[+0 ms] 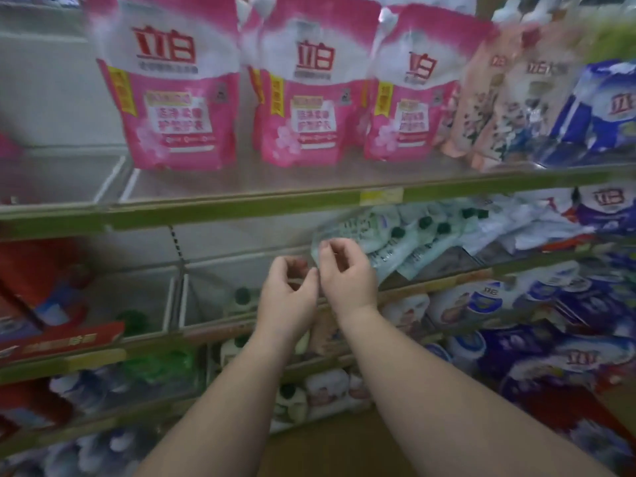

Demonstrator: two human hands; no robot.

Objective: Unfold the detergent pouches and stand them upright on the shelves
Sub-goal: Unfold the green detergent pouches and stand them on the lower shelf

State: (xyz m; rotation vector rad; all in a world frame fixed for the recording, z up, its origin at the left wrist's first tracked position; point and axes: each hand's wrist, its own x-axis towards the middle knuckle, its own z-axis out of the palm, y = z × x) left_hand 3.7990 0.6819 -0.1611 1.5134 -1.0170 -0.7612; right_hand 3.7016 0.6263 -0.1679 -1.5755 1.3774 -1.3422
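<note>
Both hands, left hand (287,282) and right hand (346,270), are loosely curled and empty at frame centre; I judge the green pouch (347,232) soft and floppy, best taken by its top corners.

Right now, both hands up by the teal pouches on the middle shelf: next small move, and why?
Probably close the right hand on the nearest teal pouch and draw it forward. The teal pouches lie flat, while the pink pouches above already stand. The left hand looks empty.

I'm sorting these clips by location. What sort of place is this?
Most likely a shop's laundry aisle. Many identical pink detergent pouches stand in a row on tiered shelves, a yellow price label sits on the shelf edge, and more packaged goods fill the rows below.
</note>
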